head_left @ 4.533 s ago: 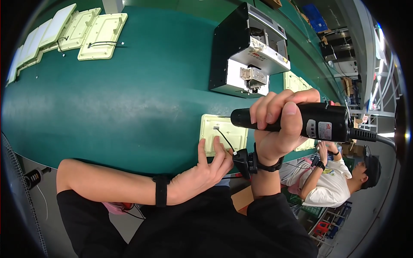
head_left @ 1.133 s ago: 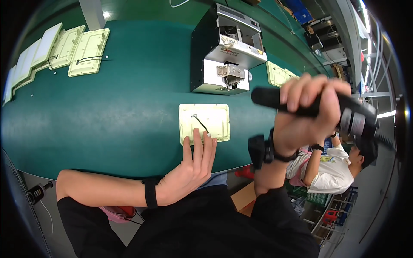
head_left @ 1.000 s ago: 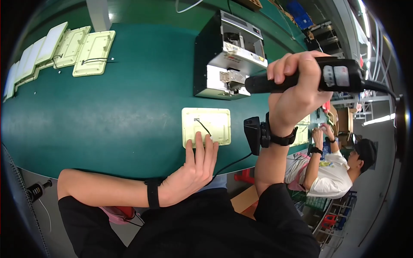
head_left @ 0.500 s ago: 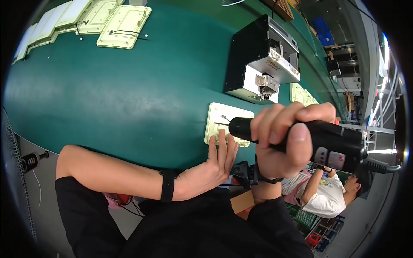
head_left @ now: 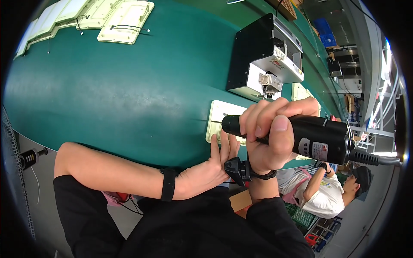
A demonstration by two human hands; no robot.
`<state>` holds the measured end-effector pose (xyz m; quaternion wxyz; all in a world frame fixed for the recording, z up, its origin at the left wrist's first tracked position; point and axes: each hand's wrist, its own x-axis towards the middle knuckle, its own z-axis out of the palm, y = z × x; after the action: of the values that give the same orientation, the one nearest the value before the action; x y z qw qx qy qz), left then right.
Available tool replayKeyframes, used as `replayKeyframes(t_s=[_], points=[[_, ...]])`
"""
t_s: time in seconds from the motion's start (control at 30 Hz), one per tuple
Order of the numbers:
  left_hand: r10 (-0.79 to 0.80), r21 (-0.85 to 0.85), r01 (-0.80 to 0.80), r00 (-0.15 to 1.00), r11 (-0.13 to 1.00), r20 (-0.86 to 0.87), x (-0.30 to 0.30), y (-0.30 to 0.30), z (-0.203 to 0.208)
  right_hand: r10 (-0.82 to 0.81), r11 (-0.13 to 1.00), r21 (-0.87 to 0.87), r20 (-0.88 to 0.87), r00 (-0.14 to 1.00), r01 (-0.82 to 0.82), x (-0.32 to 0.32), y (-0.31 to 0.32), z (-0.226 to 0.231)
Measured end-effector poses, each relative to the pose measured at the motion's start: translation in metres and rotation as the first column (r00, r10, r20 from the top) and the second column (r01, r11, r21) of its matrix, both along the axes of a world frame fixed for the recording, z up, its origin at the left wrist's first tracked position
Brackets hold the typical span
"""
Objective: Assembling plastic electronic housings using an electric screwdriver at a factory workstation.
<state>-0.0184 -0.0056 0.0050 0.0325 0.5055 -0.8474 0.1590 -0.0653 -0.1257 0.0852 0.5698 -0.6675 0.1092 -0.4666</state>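
Note:
A pale cream plastic panel point(head_left: 214, 124) lies flat on the green table, with short dark wires point(head_left: 224, 115) near its upper left part. Resting on the panel's near edge are the stretched fingers of my left hand point(head_left: 202, 178). My right hand point(head_left: 273, 133) is wrapped round a black corded electric screwdriver point(head_left: 320, 129), held above the panel. Its narrow front end points left over the panel, and its cable leaves at the right. The screwdriver and right hand cover the panel's right side; whether a bit touches it cannot be seen.
A black and silver bench machine point(head_left: 254, 60) stands just beyond the panel. More cream panels point(head_left: 124, 21) with wires lie at the far left. Others point(head_left: 301, 92) sit behind the machine. Another person in a white shirt point(head_left: 322, 193) is at the right.
My right hand and the electric screwdriver have shifted slightly left over the panel. My left hand still rests on the near edge. The whole view has moved a little.

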Motion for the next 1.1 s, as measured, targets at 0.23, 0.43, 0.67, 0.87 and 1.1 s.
replayKeyframes(t_s=[0.23, 0.43, 0.67, 0.87, 1.1], points=[[0.051, 0.065, -0.052, 0.998, 0.997, 0.024, 0.006, -0.005, 0.003, -0.068, 0.995, -0.077, 0.034, 0.997, 0.070, -0.012, -0.013, 0.019], [0.108, 0.148, -0.098, 0.993, 0.984, -0.055, 0.006, -0.009, 0.013, -0.282, 0.929, -0.149, 0.303, 0.910, 0.338, -0.029, -0.078, 0.066], [0.107, 0.167, -0.095, 0.992, 0.981, -0.066, 0.003, -0.011, 0.013, -0.396, 0.906, -0.099, 0.140, 0.907, 0.411, -0.029, -0.072, 0.057], [0.092, 0.212, -0.093, 0.996, 0.973, 0.014, 0.004, -0.010, 0.017, -0.226, 0.974, -0.013, 0.079, 0.971, 0.228, -0.084, -0.024, 0.043], [0.108, 0.177, -0.094, 0.991, 0.980, -0.074, -0.001, -0.011, 0.011, -0.292, 0.956, -0.044, -0.005, 0.956, 0.292, -0.093, -0.009, 0.015]])
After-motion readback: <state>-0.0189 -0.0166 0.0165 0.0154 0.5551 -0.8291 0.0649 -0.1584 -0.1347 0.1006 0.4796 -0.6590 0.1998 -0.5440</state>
